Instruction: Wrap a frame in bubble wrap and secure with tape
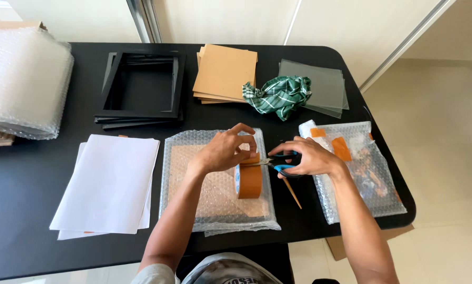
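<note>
My left hand [227,149] rests on top of a roll of brown tape [249,181] that stands on edge on a bubble-wrapped flat package [215,210] in front of me. My right hand [310,156] grips scissors with black and blue handles [285,161], whose blades point left at a strip of tape pulled from the roll. A thin wooden stick [293,193] lies on the black table [31,173] just below the scissors.
White paper sheets [109,181] lie at the left, a second taped bubble-wrapped package [359,168] at the right. Farther back are black frames [141,89], brown boards [224,71], a green checked cloth [277,95], glass panes [325,84] and a bubble wrap stack [23,79].
</note>
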